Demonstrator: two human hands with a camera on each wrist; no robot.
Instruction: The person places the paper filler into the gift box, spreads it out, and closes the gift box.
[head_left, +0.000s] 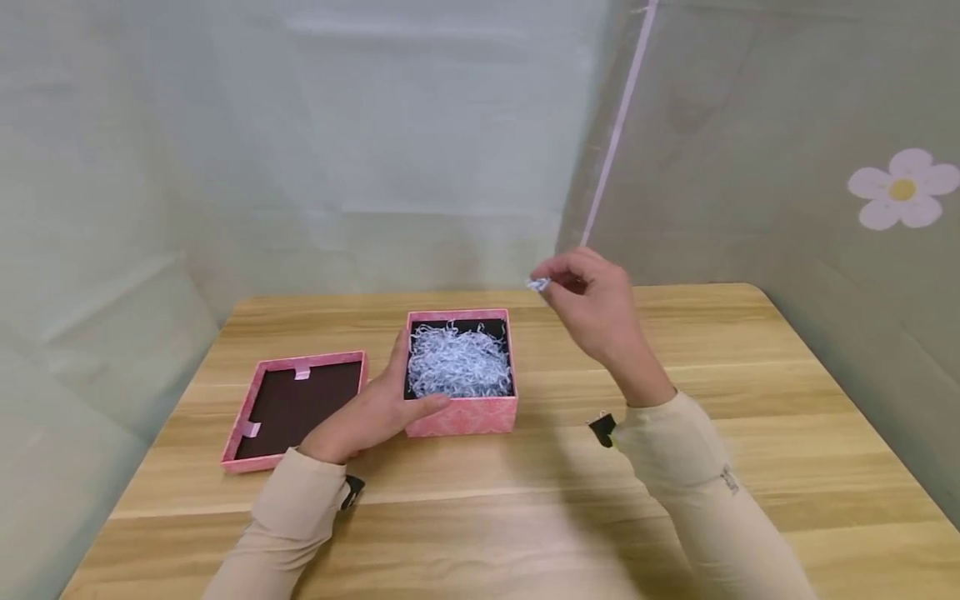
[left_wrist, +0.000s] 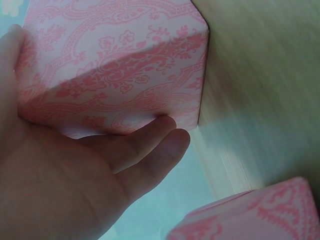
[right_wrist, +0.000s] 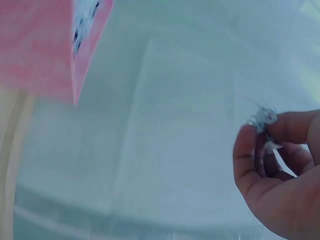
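Observation:
An uncovered pink patterned gift box point(head_left: 462, 417) stands on the table, filled with pale blue shredded paper point(head_left: 459, 364). My left hand point(head_left: 378, 408) holds the box at its near left corner. The thumb lies along the front rim and the fingers rest against the left side, as the left wrist view shows on the box wall point(left_wrist: 125, 75). Up in the air to the right of the box, my right hand point(head_left: 596, 304) pinches a small tuft of shredded paper point(head_left: 537, 284) between thumb and fingertips. The right wrist view shows that tuft point(right_wrist: 263, 118) close up.
Left of the box lies its pink lid point(head_left: 300, 408), inside up, with a dark lining and two pale ribbon tabs. The wooden table point(head_left: 750, 467) reaches back to hanging pale curtains point(head_left: 420, 150). A white flower point(head_left: 902, 190) decorates the right one.

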